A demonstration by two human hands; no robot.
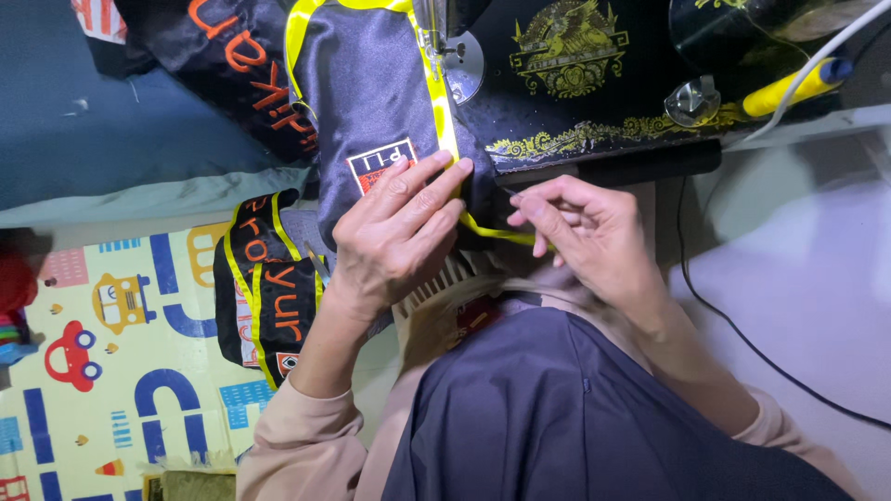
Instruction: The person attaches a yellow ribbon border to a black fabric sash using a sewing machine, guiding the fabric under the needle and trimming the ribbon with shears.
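The left hand (401, 227) lies flat and spread on the dark satin piece (371, 83), its fingertips pressing the cloth just beside the yellow binding tape (438, 102) and near a small sewn patch (380, 164). The right hand (585, 232) is nearly closed and pinches the free end of the same tape, which runs from under the left fingers toward it. Beyond both hands, the cloth goes under the needle of the black sewing machine (575, 74). To do this step well, I think the tape must stay tight and folded evenly over the edge, while the flat hand only guides the cloth and keeps away from the needle.
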